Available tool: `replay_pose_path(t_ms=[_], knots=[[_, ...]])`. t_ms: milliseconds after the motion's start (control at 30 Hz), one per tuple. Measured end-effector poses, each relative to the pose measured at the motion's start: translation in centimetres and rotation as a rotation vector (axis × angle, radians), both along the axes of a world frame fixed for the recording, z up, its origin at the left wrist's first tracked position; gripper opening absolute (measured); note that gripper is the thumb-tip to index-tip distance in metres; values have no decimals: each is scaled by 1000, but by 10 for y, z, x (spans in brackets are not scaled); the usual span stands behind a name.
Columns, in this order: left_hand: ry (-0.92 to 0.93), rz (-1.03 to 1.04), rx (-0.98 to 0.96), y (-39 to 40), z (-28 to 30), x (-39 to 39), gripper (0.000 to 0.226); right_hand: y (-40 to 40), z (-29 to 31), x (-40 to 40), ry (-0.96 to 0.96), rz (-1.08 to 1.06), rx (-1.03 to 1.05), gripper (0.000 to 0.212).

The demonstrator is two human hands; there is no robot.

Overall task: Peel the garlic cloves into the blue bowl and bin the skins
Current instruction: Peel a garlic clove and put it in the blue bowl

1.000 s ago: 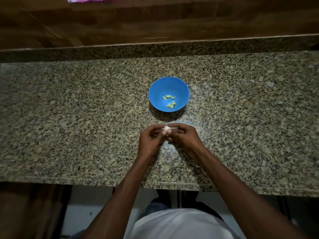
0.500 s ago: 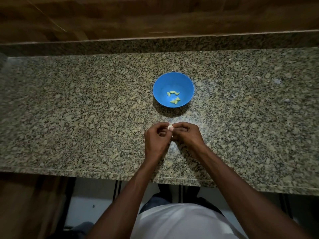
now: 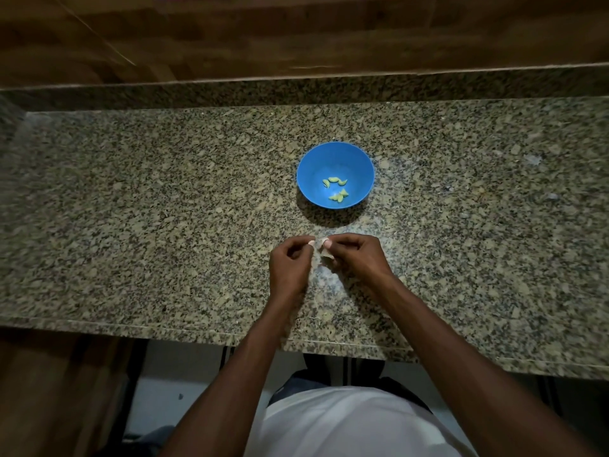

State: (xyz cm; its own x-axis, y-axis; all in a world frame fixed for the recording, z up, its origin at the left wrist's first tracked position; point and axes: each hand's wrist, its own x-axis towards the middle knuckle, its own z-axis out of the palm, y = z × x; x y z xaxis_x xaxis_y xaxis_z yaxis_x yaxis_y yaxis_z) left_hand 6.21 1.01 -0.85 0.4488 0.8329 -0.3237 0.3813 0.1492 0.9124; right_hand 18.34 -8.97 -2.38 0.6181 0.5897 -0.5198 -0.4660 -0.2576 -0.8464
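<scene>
A blue bowl stands on the granite counter with several peeled yellow-green garlic cloves in its bottom. Just in front of it, my left hand and my right hand are held close together above the counter, fingers curled. Between their fingertips they pinch a small pale garlic clove with thin papery skin hanging from it. Most of the clove is hidden by my fingers.
The granite counter runs left to right, with a raised granite strip and a wood wall behind it. Its front edge lies just below my forearms. A few pale specks lie at the far right.
My fingertips have drawn slightly apart and a strip of skin now hangs between them. The view has shifted a little; the bowl stays in place.
</scene>
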Motion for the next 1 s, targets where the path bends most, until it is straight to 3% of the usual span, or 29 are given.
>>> replay_pose_path(t_ms=[133, 300, 367, 500, 567, 700, 767, 867, 1000], knots=[[-111, 113, -325, 10, -1, -9, 19, 0, -2, 7, -480, 192, -158, 21], [-149, 85, -347, 12, 3, -22, 18, 3, 2, 4, -886, 310, -192, 24], [-162, 46, -345, 11, 5, -24, 19, 1, 6, 1, -848, 245, -149, 21], [-200, -48, -331, 3, 9, -23, 27, -1, 14, -8, -378, 222, -40, 18], [-230, -93, -338, 0, 9, -20, 33, -4, 14, -12, -287, 198, -9, 17], [-186, -201, -264, -3, 6, -18, 37, -11, 16, -11, -216, 173, -5, 12], [-115, -216, -168, 0, 0, -18, 28, -16, 17, -10, -218, 143, -18, 11], [32, -198, 77, 8, -6, -17, 14, -26, 15, -3, -350, 113, -129, 9], [174, -234, 312, 27, -10, -9, 15, -41, 13, 3, -496, 198, -257, 4]])
